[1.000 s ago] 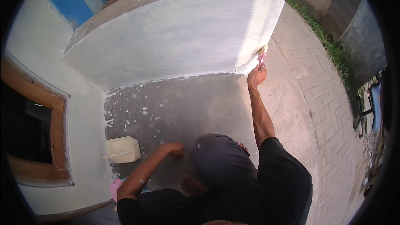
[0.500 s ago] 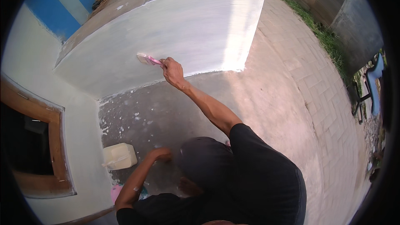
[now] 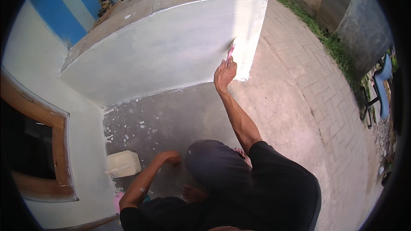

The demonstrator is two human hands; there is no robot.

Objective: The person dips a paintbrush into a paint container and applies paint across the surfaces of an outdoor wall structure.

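One white wall [image 3: 162, 51], one pink brush [image 3: 230, 53] in right hand [image 3: 224, 75].

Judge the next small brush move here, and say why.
Probably a stroke leftward along the low wall. The right hand holds the pink brush with its bristles on the wall face near the right end, and the broad face lies to the left.

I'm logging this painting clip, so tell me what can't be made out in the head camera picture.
- Bristles of the pink brush held by the right hand: too small against the pale low wall to tell whether they touch it.
- Left hand on the floor: its fingers are hidden behind the dark knee.
- Pink thing near the left elbow: mostly covered by the arm.
- Cream jerrycan: its contents are not visible.
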